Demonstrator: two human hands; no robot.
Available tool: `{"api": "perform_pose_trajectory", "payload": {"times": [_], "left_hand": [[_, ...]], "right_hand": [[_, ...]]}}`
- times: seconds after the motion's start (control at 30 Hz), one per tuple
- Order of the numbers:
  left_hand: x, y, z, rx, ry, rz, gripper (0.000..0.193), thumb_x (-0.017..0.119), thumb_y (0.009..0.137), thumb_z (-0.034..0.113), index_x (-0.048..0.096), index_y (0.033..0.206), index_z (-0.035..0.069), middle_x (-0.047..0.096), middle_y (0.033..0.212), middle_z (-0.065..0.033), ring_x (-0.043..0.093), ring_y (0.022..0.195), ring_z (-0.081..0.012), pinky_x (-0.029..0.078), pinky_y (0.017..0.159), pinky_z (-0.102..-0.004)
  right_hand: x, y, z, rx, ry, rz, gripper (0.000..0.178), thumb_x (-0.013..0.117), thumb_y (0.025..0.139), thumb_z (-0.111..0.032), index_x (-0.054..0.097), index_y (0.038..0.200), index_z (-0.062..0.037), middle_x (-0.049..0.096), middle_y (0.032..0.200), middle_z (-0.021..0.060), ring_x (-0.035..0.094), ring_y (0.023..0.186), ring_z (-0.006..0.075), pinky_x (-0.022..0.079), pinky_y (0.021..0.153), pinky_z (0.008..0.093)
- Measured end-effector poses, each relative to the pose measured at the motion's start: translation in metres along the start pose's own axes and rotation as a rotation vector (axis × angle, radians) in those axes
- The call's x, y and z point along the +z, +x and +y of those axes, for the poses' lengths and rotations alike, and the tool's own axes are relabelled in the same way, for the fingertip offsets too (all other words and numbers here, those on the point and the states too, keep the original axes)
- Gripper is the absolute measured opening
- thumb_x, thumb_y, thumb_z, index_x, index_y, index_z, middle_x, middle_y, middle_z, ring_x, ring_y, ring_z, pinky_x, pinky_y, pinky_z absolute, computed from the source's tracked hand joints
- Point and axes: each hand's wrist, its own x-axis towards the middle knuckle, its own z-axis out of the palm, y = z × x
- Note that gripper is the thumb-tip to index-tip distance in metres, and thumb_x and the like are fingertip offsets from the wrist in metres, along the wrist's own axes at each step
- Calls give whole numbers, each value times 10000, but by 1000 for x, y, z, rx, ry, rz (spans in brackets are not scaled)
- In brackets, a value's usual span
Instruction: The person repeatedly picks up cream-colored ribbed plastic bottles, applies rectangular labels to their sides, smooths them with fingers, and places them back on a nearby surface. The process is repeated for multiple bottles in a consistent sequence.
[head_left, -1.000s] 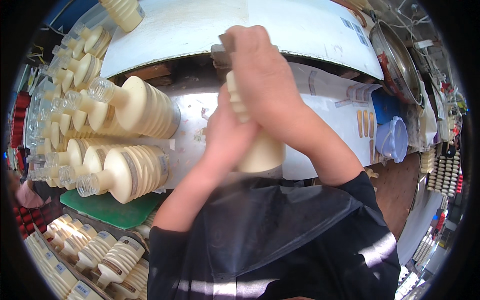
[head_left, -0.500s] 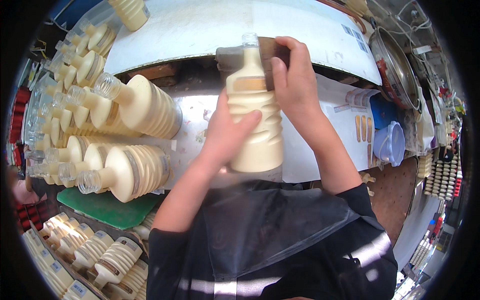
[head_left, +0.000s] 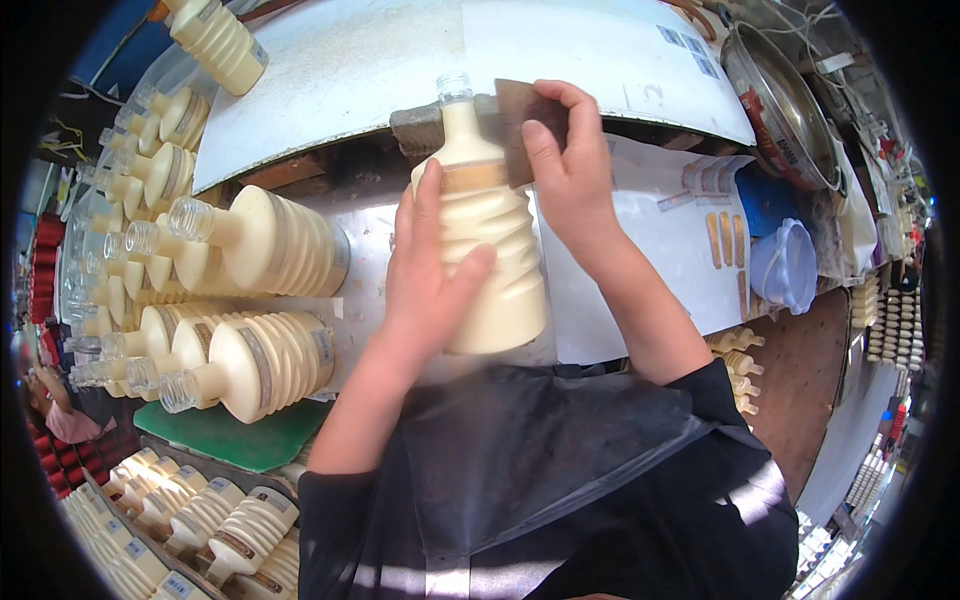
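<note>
A cream-coloured glass bottle [head_left: 505, 290] with spiral ridges and a clear threaded neck lies in front of me, neck pointing away. Around its shoulder runs a gold label band [head_left: 472, 178]. My left hand [head_left: 412, 275] grips the bottle from the left, thumb across the ridges and fingers reaching up to the band's left end. Between thumb and fingers, my right hand [head_left: 568, 165] pinches a thin, flat brown piece [head_left: 518, 125], like a scraper. Its lower edge is at the band's right end; whether it touches cannot be made out. Behind the bottle neck sits a grey-brown block [head_left: 416, 132].
Several similar bottles [head_left: 280, 245] crowd the left, beside a green board [head_left: 235, 435] and crated bottles [head_left: 245, 530]. Another bottle [head_left: 215, 45] stands far left. Right of my arm are a paper sheet [head_left: 630, 290] with gold labels [head_left: 725, 240], a lilac bucket [head_left: 785, 268] and a metal basin [head_left: 785, 105].
My left hand's fingers have stretched up along the bottle's side to the label band. The brown piece is turned more upright. The whole scene sits slightly shifted in view.
</note>
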Motion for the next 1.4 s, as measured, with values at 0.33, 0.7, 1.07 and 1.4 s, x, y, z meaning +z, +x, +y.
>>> {"api": "perform_pose_trajectory", "payload": {"times": [0.33, 0.7, 1.07, 1.4], "left_hand": [[11, -2, 3, -120, -54, 84, 1016, 721, 884, 347, 136, 1619, -39, 325, 1593, -324, 407, 1445, -447, 372, 1169, -465], [9, -3, 18, -171, -65, 71, 871, 699, 901, 385, 293, 1579, 20, 414, 1544, -273, 472, 1377, -459, 415, 1107, -490], [12, -3, 2, -95, -245, 114, 944, 672, 896, 234, 147, 1644, -1, 397, 1575, -268, 446, 1426, -335, 367, 1167, -399], [12, -5, 8, -191, -505, 95, 961, 652, 897, 133, 71, 1648, -15, 389, 1577, -219, 441, 1410, -281, 336, 1186, -387]], "right_hand": [[21, 9, -34, -153, -226, -45, 353, 567, 979, -123, 511, 1308, -8, 600, 1220, 189, 606, 1121, 350, 482, 991, 412], [54, 17, -73, -378, -506, -370, 241, 554, 908, -52, 515, 1143, -16, 549, 1032, 212, 611, 941, 403, 528, 818, 462], [8, -6, 10, -88, -101, 58, 390, 582, 973, -59, 446, 1337, -22, 533, 1297, 229, 568, 1179, 428, 467, 999, 466], [-122, 85, 57, 201, -115, 201, 282, 621, 918, -168, 736, 1143, -42, 745, 1073, 125, 711, 949, 232, 556, 831, 341]]}}
